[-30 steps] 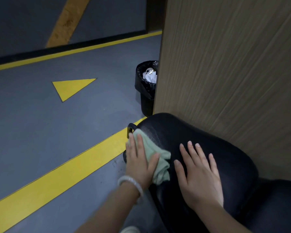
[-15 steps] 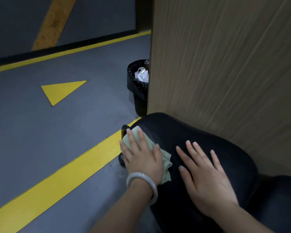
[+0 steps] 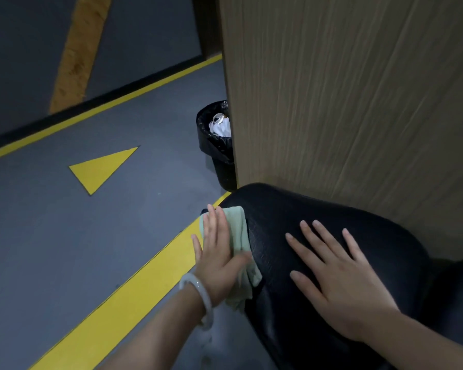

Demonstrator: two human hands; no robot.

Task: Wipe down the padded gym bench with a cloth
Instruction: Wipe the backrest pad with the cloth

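Bench pad [image 3: 332, 236] black, butted against wood panel [image 3: 345, 102] | cloth [image 3: 238, 231] draped over left side edge, pressed flat under left hand [image 3: 219, 255], fingers straight, for side wipe | right hand [image 3: 340, 279] spread flat on top, likely bracing

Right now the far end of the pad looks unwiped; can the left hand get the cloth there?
Probably yes. The left hand presses the cloth on the pad's left edge, and the bare pad ahead is unobstructed up to the wood panel.
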